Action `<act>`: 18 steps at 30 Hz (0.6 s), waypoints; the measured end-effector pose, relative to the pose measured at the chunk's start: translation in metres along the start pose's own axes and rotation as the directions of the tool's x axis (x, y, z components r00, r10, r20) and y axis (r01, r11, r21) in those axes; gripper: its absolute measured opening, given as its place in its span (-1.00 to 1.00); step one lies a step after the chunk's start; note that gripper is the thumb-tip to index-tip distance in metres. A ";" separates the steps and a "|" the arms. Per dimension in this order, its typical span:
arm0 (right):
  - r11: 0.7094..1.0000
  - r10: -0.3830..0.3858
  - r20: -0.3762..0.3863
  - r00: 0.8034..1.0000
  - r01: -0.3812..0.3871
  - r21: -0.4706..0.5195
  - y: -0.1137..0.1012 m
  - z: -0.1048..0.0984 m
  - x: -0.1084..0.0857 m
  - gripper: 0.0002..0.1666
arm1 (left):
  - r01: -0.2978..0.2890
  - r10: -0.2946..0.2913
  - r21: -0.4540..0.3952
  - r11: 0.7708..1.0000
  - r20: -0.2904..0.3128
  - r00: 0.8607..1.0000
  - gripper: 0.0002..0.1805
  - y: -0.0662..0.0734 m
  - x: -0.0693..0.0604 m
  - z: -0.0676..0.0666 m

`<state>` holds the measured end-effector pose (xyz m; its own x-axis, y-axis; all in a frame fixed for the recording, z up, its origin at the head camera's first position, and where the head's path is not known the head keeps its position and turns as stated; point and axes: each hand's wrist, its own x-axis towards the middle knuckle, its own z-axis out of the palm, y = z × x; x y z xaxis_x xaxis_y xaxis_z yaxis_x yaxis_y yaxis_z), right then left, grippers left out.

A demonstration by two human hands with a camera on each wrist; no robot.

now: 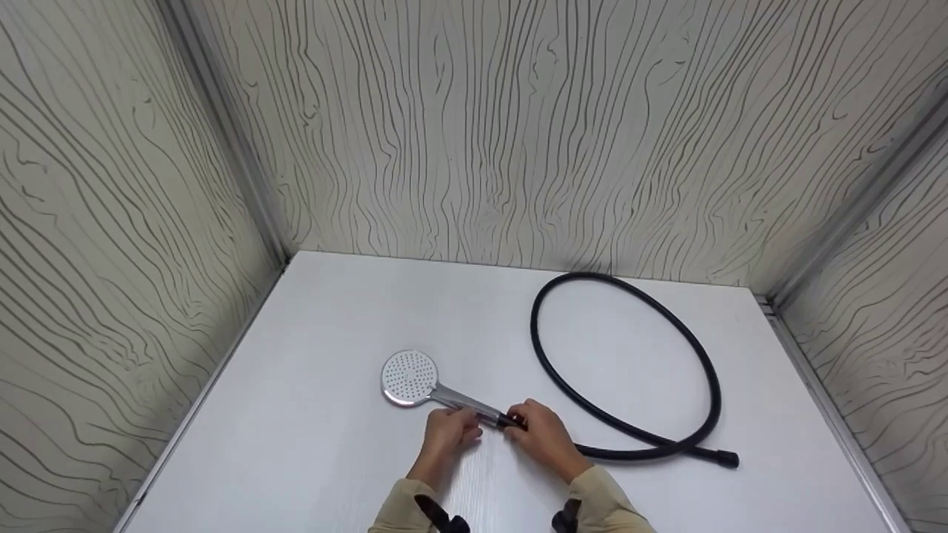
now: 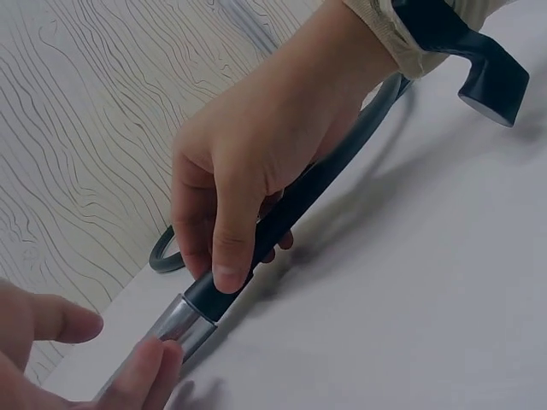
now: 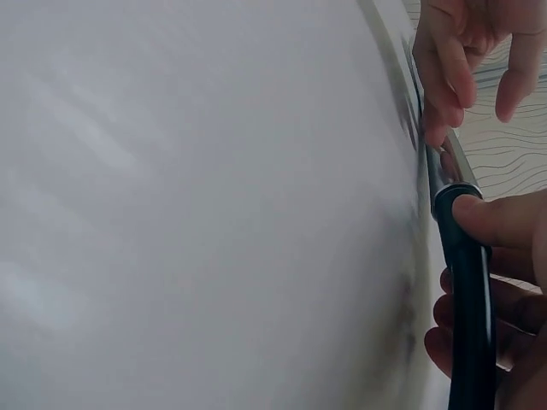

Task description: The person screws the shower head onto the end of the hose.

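A chrome shower head with a round white spray face lies face up on the white table, its handle slanting down to the right. A black shower hose meets the handle's lower end. My right hand grips the hose's black end fitting, thumb on top and fingers curled beneath. Beside the handle is my left hand, its fingertips at the chrome and its thumb apart from it. In the right wrist view the left hand's fingers are loosely spread. Threads inside the joint are hidden.
The hose makes one large loop to the right, crossing itself near its free end. Wood-grain panels stand behind the table and on both sides. Black wrist mounts sit on both sleeves.
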<state>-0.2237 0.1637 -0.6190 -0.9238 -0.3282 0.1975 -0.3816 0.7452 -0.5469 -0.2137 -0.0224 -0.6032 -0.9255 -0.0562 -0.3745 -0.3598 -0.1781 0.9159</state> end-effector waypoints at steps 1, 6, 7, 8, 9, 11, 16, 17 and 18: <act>1.000 -0.002 0.000 1.000 0.002 0.000 0.000 -0.001 0.000 -0.80 | -0.005 0.005 0.020 1.000 -0.001 1.000 -0.84 0.001 0.000 0.000; 1.000 0.012 0.007 1.000 -0.012 0.015 0.001 -0.004 0.002 -0.85 | -0.030 0.030 0.118 0.993 -0.001 1.000 -0.90 0.005 0.002 -0.002; 1.000 0.016 0.008 1.000 -0.016 0.016 0.002 -0.004 0.003 -0.85 | -0.033 0.033 0.129 0.991 0.001 0.999 -0.88 0.007 0.002 -0.002; 1.000 0.024 0.010 1.000 -0.024 0.016 0.002 -0.005 0.003 -0.86 | -0.035 0.035 0.145 0.989 0.000 0.999 -0.86 0.007 0.002 -0.002; 1.000 0.025 0.008 1.000 -0.025 0.015 0.002 -0.005 0.002 -0.86 | -0.038 0.038 0.159 0.987 0.000 0.999 -0.83 0.008 0.002 -0.002; 1.000 0.019 -0.001 1.000 -0.019 0.016 0.002 -0.006 0.002 -0.85 | -0.049 0.050 0.193 0.980 0.001 0.999 -0.78 0.009 0.002 -0.001; 0.999 0.030 -0.029 0.999 -0.030 0.018 0.000 -0.011 0.001 -0.83 | -0.155 0.162 0.314 0.937 0.005 0.987 -0.71 0.012 0.002 0.003; 0.999 0.040 -0.038 0.998 -0.040 0.014 0.000 -0.013 0.001 -0.82 | -0.192 0.205 0.337 0.922 -0.005 0.979 -0.71 0.012 0.003 0.004; 0.999 0.047 -0.051 0.998 -0.047 0.005 -0.001 -0.014 0.001 -0.82 | -0.231 0.254 0.360 0.904 -0.018 0.967 -0.72 0.012 0.004 0.005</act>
